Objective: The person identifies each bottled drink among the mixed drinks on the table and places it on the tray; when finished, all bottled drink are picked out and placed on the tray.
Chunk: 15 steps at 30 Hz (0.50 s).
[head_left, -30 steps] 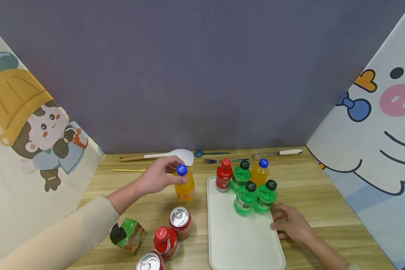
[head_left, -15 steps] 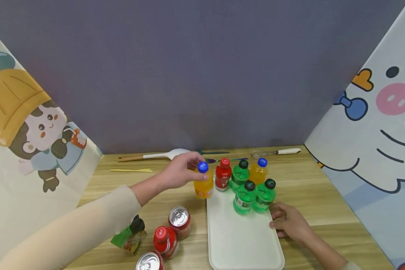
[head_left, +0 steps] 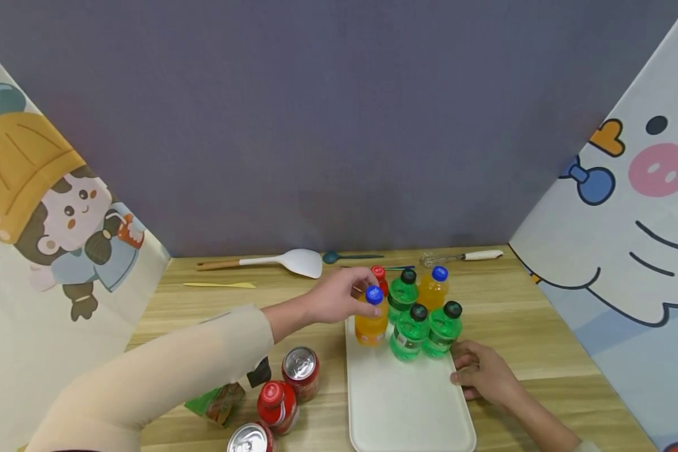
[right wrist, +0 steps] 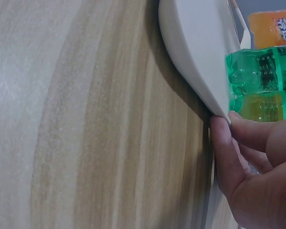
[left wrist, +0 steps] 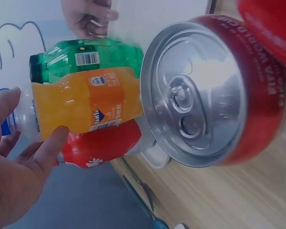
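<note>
My left hand (head_left: 339, 300) pinches an orange Fanta bottle (head_left: 371, 326) near its blue-capped neck. The bottle is upright at the left part of a white tray (head_left: 409, 408), in front of a red bottle (head_left: 380, 279) that it partly hides. Whether its base touches the tray cannot be told. Beside it on the tray stand green bottles with black caps (head_left: 409, 337) and a second orange bottle (head_left: 432, 292) behind them. My right hand (head_left: 488, 376) grips the tray's right rim, thumb and fingers on the edge, as the right wrist view (right wrist: 229, 119) also shows.
Left of the tray stand two red cans (head_left: 301, 371) and a red-capped bottle (head_left: 278, 407). A green carton (head_left: 217, 402) is partly behind my left sleeve. Along the back lie a white spatula (head_left: 302, 261), a teal spoon (head_left: 350, 257), a yellow knife (head_left: 220, 285) and a whisk (head_left: 463, 255).
My left hand has carried the orange Fanta bottle rightward from the wooden table to over the tray's left part. The right hand and tray have stayed put.
</note>
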{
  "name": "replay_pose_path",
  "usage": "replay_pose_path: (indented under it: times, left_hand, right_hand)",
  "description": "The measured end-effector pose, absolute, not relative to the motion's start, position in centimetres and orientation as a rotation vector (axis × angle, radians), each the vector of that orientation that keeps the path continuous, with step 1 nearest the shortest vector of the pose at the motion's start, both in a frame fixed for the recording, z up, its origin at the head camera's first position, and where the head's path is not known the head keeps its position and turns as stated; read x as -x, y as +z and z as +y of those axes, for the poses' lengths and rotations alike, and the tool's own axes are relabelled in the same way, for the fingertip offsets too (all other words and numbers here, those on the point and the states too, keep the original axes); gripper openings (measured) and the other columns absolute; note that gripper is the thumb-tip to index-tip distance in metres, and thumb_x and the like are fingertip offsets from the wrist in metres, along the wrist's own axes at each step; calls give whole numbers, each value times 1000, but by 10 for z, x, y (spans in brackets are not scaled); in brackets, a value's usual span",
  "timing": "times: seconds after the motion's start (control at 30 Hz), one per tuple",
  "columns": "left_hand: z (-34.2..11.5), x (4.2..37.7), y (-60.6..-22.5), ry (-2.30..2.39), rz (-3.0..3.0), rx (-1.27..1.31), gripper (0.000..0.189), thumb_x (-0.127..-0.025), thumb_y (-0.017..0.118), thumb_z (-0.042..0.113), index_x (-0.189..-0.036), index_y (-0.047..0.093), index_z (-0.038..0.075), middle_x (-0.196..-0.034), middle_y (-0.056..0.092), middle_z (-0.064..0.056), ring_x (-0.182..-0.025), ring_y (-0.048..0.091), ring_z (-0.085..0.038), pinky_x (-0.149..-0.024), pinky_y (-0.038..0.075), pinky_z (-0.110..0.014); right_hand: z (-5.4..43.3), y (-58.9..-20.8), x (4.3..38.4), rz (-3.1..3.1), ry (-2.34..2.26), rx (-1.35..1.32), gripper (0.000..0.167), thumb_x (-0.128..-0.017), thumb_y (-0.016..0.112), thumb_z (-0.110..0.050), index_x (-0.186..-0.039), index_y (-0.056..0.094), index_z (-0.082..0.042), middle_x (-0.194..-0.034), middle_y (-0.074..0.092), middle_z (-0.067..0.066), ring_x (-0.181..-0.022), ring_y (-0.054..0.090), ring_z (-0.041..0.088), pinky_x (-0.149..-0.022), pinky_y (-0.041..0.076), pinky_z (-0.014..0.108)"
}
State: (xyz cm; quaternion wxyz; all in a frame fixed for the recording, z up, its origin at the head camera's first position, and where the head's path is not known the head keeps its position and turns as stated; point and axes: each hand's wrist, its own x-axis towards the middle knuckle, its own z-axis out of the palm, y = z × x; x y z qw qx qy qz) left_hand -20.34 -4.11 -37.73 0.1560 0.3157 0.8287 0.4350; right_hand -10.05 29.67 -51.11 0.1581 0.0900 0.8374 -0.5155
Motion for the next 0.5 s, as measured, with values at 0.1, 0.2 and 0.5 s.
replay_pose_path:
  times: [0.1, 0.2, 0.5]
  left_hand:
    - [-36, 205, -378, 1182, 2379, -916, 27, -87, 84, 19, -106, 64, 15, -101, 67, 2, -101, 64, -20, -93, 55, -31]
    - [-31, 207, -381, 1132, 2375, -929, 28, -87, 84, 20, -104, 62, 14, -101, 67, 2, -103, 64, -24, -91, 54, -29]
    - [-21, 210, -389, 1041, 2365, -926, 30, -86, 85, 20, -101, 60, 18, -100, 65, 4, -102, 62, -24, -85, 52, -28]
  right_hand:
    - [297, -512, 101, 2398, -1472, -256, 62, -85, 78, 4, -140, 49, 7, -107, 64, 17, -82, 68, 24, -61, 63, 42]
    - [297, -512, 101, 2397, -1474, -252, 62, -85, 78, 4, -140, 49, 7, -107, 63, 17, -82, 68, 24, -61, 62, 42]
    - [297, -511, 101, 2392, -1475, -257, 62, -85, 78, 4, -140, 49, 7, -107, 64, 17, -82, 68, 24, -61, 63, 42]
